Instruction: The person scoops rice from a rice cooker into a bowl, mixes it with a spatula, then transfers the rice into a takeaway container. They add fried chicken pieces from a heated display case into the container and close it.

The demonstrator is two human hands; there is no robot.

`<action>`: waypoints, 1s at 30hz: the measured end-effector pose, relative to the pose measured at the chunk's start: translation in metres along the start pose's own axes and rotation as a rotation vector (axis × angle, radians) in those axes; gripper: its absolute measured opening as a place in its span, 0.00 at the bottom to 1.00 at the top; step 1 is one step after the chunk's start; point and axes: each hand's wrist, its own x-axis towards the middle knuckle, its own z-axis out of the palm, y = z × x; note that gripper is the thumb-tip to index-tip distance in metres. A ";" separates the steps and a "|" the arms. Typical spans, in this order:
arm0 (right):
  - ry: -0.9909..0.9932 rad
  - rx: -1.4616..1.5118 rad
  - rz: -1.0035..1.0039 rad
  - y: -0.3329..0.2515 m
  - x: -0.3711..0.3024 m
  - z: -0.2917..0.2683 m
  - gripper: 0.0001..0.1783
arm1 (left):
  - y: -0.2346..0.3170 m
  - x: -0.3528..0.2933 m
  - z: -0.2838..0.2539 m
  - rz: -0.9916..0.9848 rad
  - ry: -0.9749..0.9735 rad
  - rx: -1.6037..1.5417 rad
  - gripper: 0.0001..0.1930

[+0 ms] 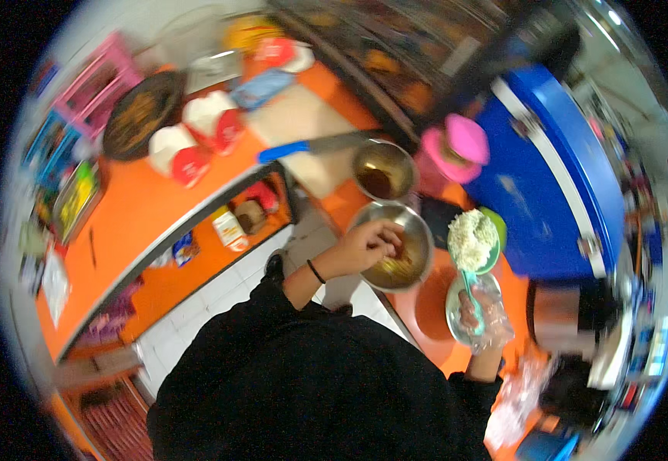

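My left hand (372, 244), bare with a dark band on the wrist, hangs over a steel bowl (429, 253) holding a little yellowish-brown food. Its fingers are curled together; what they hold, if anything, is hidden. A clear plastic glove covers my right hand (484, 316), which is closed round the handle of a mint-green rice scoop (469, 283). White rice (472, 240) is heaped at the scoop's far end, and a green rim shows beside it. Below the gloved hand, a pale round bowl (454, 307) is partly covered.
A second steel bowl (385, 169) with dark sauce stands farther off, next to a blue-handled knife (303, 146) on a board. A blue cooler box (534, 184) and pink container (457, 150) border the right side. Red-and-white paper boxes (215, 123) stand on the orange counter (134, 207).
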 end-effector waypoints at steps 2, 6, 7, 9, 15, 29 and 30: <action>-0.103 -0.124 0.056 -0.004 0.037 0.048 0.12 | 0.019 -0.025 -0.054 0.307 0.377 0.174 0.21; -0.519 -0.142 0.141 0.006 0.134 0.164 0.12 | 0.050 -0.112 -0.192 0.641 1.232 0.866 0.34; -0.445 -0.082 0.301 0.011 0.156 0.194 0.11 | 0.053 -0.135 -0.221 0.622 1.311 0.871 0.38; -0.628 -0.082 0.408 0.025 0.205 0.254 0.12 | 0.056 -0.174 -0.281 0.449 1.270 0.858 0.52; -0.589 -0.529 0.350 0.066 0.298 0.403 0.20 | 0.002 -0.179 -0.383 0.210 0.967 0.358 0.68; -0.293 -1.755 -0.770 0.138 0.321 0.496 0.34 | -0.025 -0.171 -0.408 0.215 0.947 0.266 0.62; -0.324 -1.732 -0.792 0.135 0.321 0.497 0.33 | -0.026 -0.171 -0.408 0.223 0.946 0.289 0.63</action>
